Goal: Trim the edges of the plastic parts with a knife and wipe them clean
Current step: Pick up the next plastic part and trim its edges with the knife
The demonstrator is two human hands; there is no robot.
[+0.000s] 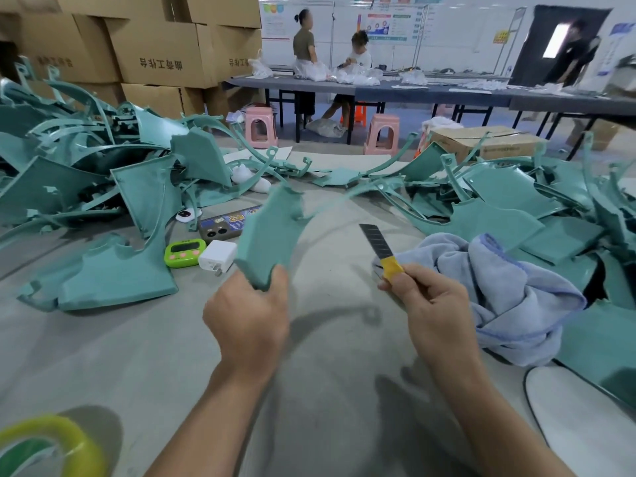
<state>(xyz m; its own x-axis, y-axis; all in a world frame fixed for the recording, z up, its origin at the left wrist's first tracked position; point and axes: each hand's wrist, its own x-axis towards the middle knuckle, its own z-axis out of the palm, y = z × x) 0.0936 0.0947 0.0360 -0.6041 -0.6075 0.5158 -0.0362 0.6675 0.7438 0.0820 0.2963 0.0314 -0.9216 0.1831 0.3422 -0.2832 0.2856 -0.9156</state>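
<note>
In the head view, the left hand (pixel 247 315) gripped the lower corner of a curved teal plastic part (pixel 272 232), raised above the grey tabletop (pixel 103 346). The right hand (pixel 433 304) curled round a yellow-handled snap-off knife (pixel 378 246), blade clear of the part. Trimming looked the step in hand; next the blade must meet an edge. A crumpled pale blue towel (pixel 499 287) waited nearby.

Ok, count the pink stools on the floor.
2. One pink stool stands left of centre, beyond the worktable; the second pink stool is to its right, before the dark table. Others may be hidden behind the teal parts.
</note>
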